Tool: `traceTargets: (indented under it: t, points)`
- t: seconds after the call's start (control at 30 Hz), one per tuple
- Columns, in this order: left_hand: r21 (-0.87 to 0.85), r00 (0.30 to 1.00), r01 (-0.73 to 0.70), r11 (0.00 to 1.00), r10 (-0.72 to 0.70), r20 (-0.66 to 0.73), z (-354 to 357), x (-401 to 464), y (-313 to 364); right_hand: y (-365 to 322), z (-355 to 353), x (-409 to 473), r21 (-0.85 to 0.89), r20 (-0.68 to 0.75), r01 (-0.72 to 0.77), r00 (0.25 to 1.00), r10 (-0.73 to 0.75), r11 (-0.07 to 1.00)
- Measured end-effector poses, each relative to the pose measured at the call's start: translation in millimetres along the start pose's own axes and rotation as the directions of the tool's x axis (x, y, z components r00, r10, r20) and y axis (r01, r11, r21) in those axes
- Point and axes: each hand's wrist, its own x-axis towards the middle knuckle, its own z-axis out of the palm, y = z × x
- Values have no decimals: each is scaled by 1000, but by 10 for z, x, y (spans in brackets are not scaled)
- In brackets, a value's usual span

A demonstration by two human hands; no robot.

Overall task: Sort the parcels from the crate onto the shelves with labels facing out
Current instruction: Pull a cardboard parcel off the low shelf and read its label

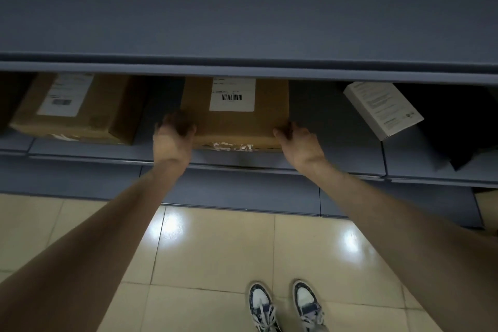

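Note:
A brown cardboard parcel (234, 124) lies on the grey-blue shelf (80, 149), its white barcode label (232, 95) facing up and toward me. My left hand (173, 137) grips the parcel's near left corner. My right hand (295, 143) holds its near right corner, fingers curled round the edge. Torn tape shows along the parcel's front edge. The crate is out of view.
Another labelled brown parcel (78, 107) lies on the same shelf at the left. A white box (382, 109) leans tilted at the right beside a dark item (458, 126). An upper shelf (242, 8) overhangs. Tiled floor (215, 245) and my shoes (285, 307) are below.

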Motion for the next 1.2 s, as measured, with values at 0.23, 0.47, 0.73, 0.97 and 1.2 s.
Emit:
traceTargets:
  t: [0.23,0.47,0.73,0.97,1.2]
  points:
    - [283,931,-361,889,363,45,232,-512,512,389,-395,-274,-314,-28,200,975,-220,928]
    - [327,844,-536,778,489,221,1065,-1099,1297,1148,-1166,-251,-460,-77,153,974,-211,875]
    - [298,839,-537,789,459,294,1933,-1500,1956,1868,-1784,65,-379,-114,32,990,-82,925]
    - [281,858,-468,838,355,370,2414,-1526,2114,2128,-1804,384,-248,-117,26,992,-56,968]
    - [253,847,-460,851,335,413,2685,-1444,2171,2160,-1871,650,-342,-178,30,979,-97,939]
